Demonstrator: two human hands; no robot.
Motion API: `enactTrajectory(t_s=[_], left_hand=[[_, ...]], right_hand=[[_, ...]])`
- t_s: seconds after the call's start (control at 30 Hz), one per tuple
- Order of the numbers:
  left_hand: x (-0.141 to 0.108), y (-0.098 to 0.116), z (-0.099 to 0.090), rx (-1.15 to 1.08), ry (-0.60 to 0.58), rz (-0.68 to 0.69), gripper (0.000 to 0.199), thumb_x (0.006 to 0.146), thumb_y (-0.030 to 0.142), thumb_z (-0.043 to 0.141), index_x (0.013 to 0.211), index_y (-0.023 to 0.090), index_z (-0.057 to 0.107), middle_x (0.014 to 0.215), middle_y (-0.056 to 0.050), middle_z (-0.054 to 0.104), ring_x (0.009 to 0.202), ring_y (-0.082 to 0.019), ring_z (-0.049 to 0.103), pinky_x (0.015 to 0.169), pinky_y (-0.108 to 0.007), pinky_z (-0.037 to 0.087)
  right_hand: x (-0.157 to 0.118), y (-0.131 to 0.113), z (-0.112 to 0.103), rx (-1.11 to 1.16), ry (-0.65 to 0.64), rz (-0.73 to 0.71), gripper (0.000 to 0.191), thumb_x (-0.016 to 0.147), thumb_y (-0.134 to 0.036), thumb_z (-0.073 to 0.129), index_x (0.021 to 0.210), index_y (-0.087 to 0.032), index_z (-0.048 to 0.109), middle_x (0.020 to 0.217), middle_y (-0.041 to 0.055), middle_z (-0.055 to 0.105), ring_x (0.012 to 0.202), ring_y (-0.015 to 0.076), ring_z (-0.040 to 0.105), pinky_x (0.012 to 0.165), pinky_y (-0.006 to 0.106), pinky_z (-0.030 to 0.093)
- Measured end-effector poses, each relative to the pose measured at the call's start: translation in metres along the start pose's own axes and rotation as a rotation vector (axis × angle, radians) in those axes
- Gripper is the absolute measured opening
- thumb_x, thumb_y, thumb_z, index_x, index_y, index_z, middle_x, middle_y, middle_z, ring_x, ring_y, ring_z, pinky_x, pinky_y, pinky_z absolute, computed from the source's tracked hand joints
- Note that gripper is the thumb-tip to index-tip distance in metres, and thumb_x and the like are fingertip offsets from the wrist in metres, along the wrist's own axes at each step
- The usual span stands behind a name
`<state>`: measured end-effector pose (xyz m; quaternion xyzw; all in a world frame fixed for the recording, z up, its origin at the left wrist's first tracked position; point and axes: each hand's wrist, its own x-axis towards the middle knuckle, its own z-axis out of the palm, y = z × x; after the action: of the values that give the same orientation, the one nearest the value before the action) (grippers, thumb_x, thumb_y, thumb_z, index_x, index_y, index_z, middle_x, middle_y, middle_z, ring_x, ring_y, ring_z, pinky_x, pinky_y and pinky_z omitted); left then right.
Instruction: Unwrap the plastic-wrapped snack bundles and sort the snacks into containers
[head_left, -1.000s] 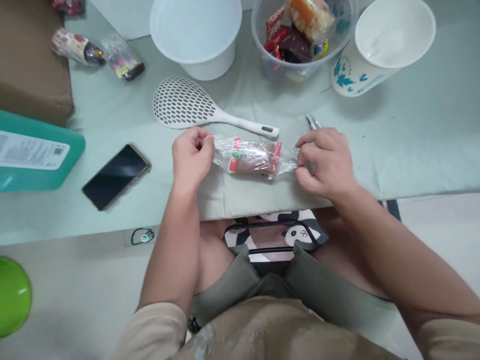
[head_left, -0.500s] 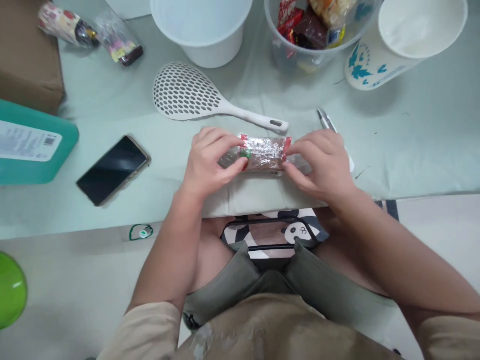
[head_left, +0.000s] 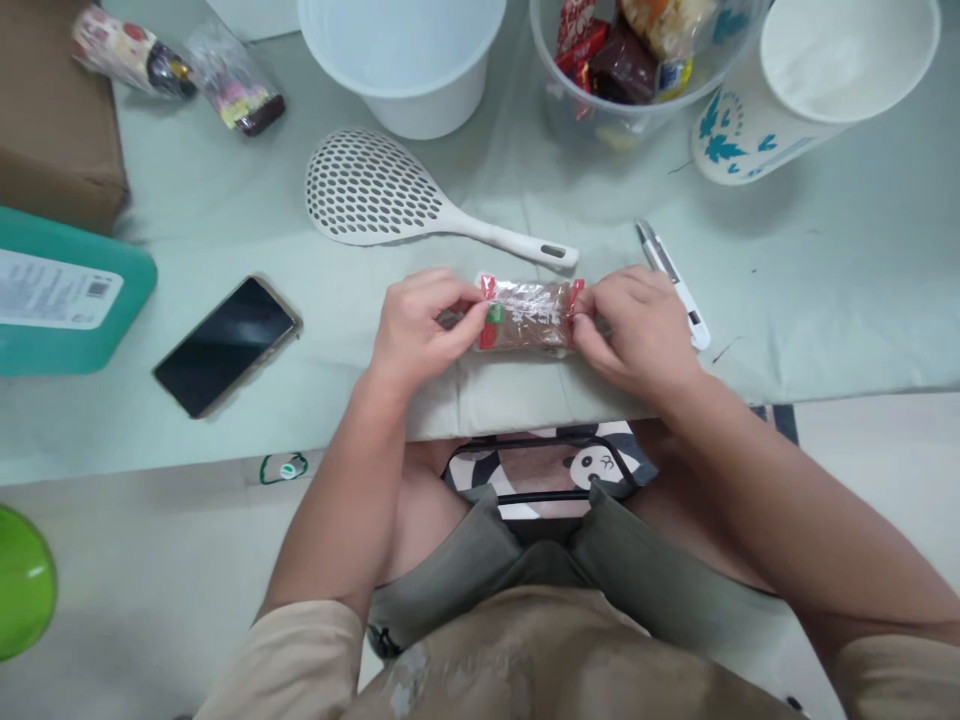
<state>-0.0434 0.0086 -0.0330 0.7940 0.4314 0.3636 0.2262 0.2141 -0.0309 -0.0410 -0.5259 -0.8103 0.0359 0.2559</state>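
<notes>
Packet (head_left: 529, 315): long axis parallels table's (head_left: 840, 290) near edge; green-marked end left.
Left hand (head_left: 420, 325): pinches green-marked end.
Right hand (head_left: 641, 330): pinches opposite end.

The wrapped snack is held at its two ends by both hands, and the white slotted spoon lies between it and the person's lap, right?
Not quite. The head view shows the white slotted spoon on the far side of the wrapped snack, not the near side. The rest is right: the left hand and the right hand have the snack by its two ends.
</notes>
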Motion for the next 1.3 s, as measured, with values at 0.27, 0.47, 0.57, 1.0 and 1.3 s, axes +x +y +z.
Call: enactTrajectory(t_s=[0.27, 0.47, 0.57, 1.0, 1.3], left_hand=[[-0.001, 0.026, 0.0, -0.289, -0.04, -0.275, 0.013, 0.074, 0.018, 0.064, 0.061, 0.019, 0.062, 0.048, 0.005, 0.055, 0.04, -0.007, 0.042, 0.039, -0.023, 0.029], [0.001, 0.023, 0.001, -0.389, 0.017, -0.352, 0.016, 0.074, 0.023, 0.065, 0.061, 0.022, 0.056, 0.046, 0.005, 0.046, 0.04, -0.007, 0.032, 0.04, -0.027, 0.028], [0.0, 0.013, 0.003, -0.339, 0.136, -0.368, 0.021, 0.08, 0.031, 0.066, 0.063, 0.023, 0.055, 0.05, 0.004, 0.044, 0.044, -0.009, 0.033, 0.043, -0.029, 0.028], [-0.012, 0.0, 0.003, -0.228, 0.03, -0.268, 0.036, 0.089, 0.056, 0.071, 0.109, 0.027, 0.064, 0.094, -0.004, 0.067, 0.08, -0.018, 0.065, 0.062, -0.033, 0.051], [-0.005, -0.019, 0.004, -0.248, 0.109, -0.446, 0.042, 0.096, 0.062, 0.061, 0.079, 0.024, 0.067, 0.065, -0.001, 0.064, 0.05, -0.013, 0.055, 0.047, -0.031, 0.044]], right_hand=[[0.002, -0.009, 0.001, 0.173, 0.0, -0.041, 0.028, 0.097, -0.046, 0.056, 0.111, -0.023, 0.065, 0.112, 0.0114, 0.068, 0.106, 0.0305, 0.06, 0.094, 0.047, 0.044], [0.019, -0.023, 0.007, 0.172, -0.059, -0.009, 0.027, 0.099, -0.041, 0.056, 0.116, -0.024, 0.068, 0.119, 0.0126, 0.067, 0.112, 0.031, 0.06, 0.098, 0.048, 0.045], [0.027, -0.025, 0.008, 0.136, -0.113, 0.034, 0.022, 0.101, -0.034, 0.051, 0.108, -0.025, 0.07, 0.115, 0.0114, 0.069, 0.112, 0.0302, 0.06, 0.097, 0.047, 0.045], [0.04, -0.02, -0.008, 0.054, -0.102, 0.203, 0.028, 0.107, -0.037, 0.042, 0.106, -0.027, 0.069, 0.098, 0.0102, 0.073, 0.091, 0.0286, 0.069, 0.083, 0.044, 0.048], [0.04, 0.014, -0.005, 0.342, -0.025, 0.349, 0.026, 0.097, -0.047, 0.064, 0.09, -0.023, 0.073, 0.073, 0.0026, 0.068, 0.067, 0.0187, 0.061, 0.066, 0.035, 0.047]])
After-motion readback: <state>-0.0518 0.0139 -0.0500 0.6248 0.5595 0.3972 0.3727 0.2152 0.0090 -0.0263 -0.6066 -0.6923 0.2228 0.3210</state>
